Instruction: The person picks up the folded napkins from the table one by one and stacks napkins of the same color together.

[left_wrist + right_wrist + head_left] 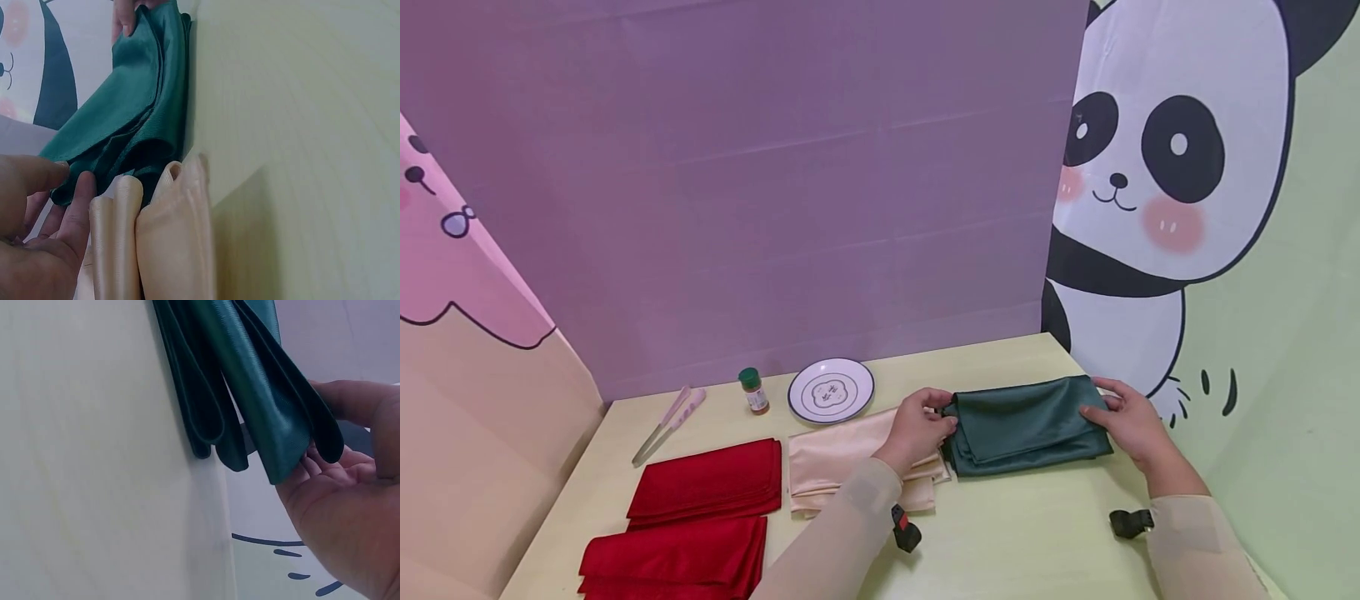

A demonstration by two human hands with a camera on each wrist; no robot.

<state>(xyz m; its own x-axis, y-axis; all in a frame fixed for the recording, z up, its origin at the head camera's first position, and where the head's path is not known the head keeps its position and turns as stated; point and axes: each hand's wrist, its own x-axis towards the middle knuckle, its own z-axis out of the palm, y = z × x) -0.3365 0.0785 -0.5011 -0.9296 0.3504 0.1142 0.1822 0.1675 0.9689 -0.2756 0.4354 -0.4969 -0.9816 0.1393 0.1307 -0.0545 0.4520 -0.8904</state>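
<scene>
A folded dark green satin cloth (1026, 425) lies at the right of the table, its layers showing at the ends in both wrist views. My left hand (920, 429) pinches its left end between thumb and fingers. At the opposite end, my right hand (1131, 421) grips the far right corner, thumb on top and fingers beneath, as the right wrist view shows (344, 481). Beside the green cloth, a folded cream satin cloth (827, 458) lies partly under my left hand and forearm; its folded edges (175, 244) stand close to my left fingers.
Two folded red cloths, one farther (707, 483) and one nearer (677, 558), lie at the left. Behind them are tongs (670, 425), a small green-capped bottle (754, 392) and a white plate (831, 392). Walls border the table (1000, 542) at the back and sides.
</scene>
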